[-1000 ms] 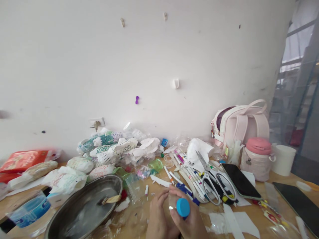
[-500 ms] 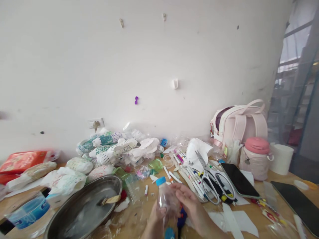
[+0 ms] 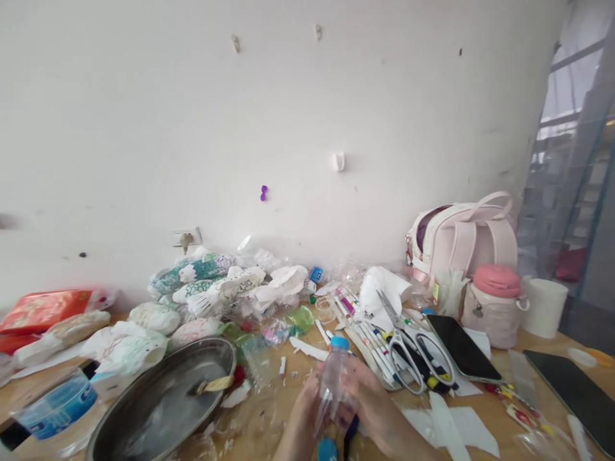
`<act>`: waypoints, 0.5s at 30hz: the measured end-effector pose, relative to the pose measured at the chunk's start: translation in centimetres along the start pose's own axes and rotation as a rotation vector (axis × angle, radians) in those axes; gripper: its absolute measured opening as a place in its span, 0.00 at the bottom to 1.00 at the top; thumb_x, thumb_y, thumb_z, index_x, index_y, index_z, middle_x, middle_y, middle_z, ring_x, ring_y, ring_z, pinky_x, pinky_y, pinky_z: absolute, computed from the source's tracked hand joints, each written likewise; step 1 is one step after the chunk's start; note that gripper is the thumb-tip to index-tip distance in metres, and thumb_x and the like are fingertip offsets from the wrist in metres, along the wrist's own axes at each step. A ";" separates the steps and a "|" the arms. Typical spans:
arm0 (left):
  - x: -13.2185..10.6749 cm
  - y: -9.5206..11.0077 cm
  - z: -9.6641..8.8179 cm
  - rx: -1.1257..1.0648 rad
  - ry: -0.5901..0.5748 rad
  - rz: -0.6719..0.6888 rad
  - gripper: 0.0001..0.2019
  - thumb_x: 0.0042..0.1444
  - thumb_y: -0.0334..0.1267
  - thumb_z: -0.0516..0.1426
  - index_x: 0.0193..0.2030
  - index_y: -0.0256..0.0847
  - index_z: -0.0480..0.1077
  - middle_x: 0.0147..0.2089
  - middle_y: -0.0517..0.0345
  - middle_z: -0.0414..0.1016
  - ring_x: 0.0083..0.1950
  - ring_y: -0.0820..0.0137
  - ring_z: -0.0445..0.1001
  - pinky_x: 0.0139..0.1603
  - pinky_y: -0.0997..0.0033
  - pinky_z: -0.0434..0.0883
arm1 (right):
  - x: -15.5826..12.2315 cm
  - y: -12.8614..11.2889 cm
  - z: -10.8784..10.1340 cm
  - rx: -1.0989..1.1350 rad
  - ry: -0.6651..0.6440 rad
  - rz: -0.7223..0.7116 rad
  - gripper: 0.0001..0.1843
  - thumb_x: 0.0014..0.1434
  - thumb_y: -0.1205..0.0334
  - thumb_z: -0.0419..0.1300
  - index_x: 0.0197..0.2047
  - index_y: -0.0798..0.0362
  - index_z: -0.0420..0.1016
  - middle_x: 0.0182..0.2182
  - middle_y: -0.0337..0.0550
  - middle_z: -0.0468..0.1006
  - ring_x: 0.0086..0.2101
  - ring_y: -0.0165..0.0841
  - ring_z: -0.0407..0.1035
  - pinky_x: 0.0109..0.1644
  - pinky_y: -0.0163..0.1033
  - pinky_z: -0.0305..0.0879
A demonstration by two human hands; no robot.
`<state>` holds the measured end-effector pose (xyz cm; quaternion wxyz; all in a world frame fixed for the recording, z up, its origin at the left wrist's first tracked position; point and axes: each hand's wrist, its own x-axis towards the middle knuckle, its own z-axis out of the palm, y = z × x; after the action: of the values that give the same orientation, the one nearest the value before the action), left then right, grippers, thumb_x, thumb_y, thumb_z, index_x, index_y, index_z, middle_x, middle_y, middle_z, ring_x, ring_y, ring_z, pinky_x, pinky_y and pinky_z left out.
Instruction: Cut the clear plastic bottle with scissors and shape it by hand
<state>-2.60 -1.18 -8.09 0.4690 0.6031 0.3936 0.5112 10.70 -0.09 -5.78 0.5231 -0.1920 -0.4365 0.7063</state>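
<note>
Since half a second ago our bottle (image 3: pixel 333 374) stands more upright, both our left hand (image 3: pixel 302 416) and right hand (image 3: pixel 372 406) closed around it above the table (image 3: pixel 504 410); next we probably need a firm grip to turn it.

The bottle's (image 3: pixel 332 374) base is hidden between both hands, whose wrists the bottom edge cuts off.

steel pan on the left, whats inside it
Inside the steel pan lies a brush with a pale wooden handle, resting against the right wall. The rest of the bottom looks bare grey metal. The near edge of the pan is cut off by the frame.
</note>
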 end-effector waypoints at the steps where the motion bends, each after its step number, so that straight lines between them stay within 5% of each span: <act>1: 0.0 0.0 -0.1 -0.081 -0.024 -0.046 0.29 0.57 0.62 0.44 0.51 0.44 0.71 0.33 0.51 0.80 0.34 0.60 0.79 0.29 0.64 0.71 | 0.1 0.4 -0.1 -0.003 -0.004 0.002 0.23 0.50 0.45 0.67 0.42 0.53 0.72 0.25 0.34 0.69 0.19 0.22 0.57 0.20 0.26 0.53; 5: -0.3 0.0 0.0 -0.545 -0.123 -0.237 0.29 0.45 0.57 0.62 0.51 0.44 0.70 0.29 0.55 0.79 0.34 0.61 0.79 0.35 0.65 0.71 | 0.2 1.5 -0.4 -0.066 -0.028 -0.006 0.24 0.55 0.42 0.61 0.45 0.53 0.67 0.26 0.35 0.69 0.19 0.23 0.56 0.20 0.28 0.53; 10: -0.5 0.2 -0.1 -0.609 -0.121 -0.275 0.26 0.46 0.52 0.64 0.50 0.42 0.71 0.27 0.55 0.79 0.34 0.63 0.78 0.35 0.67 0.70 | -0.3 1.1 -0.6 -0.270 0.008 -0.019 0.24 0.57 0.39 0.58 0.46 0.49 0.68 0.24 0.33 0.65 0.20 0.26 0.56 0.23 0.32 0.57; 15: -0.2 -0.5 -0.3 -0.612 -0.140 -0.264 0.25 0.46 0.53 0.64 0.48 0.43 0.73 0.26 0.56 0.78 0.31 0.63 0.78 0.30 0.70 0.69 | -0.6 -0.3 -0.6 -0.489 0.025 0.002 0.29 0.56 0.33 0.54 0.49 0.47 0.69 0.30 0.39 0.71 0.29 0.34 0.66 0.39 0.41 0.67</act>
<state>-2.96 -1.24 -8.58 0.7164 0.4118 0.2635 0.4977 11.49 -0.42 -6.00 0.4658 -0.3218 -0.5879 0.5778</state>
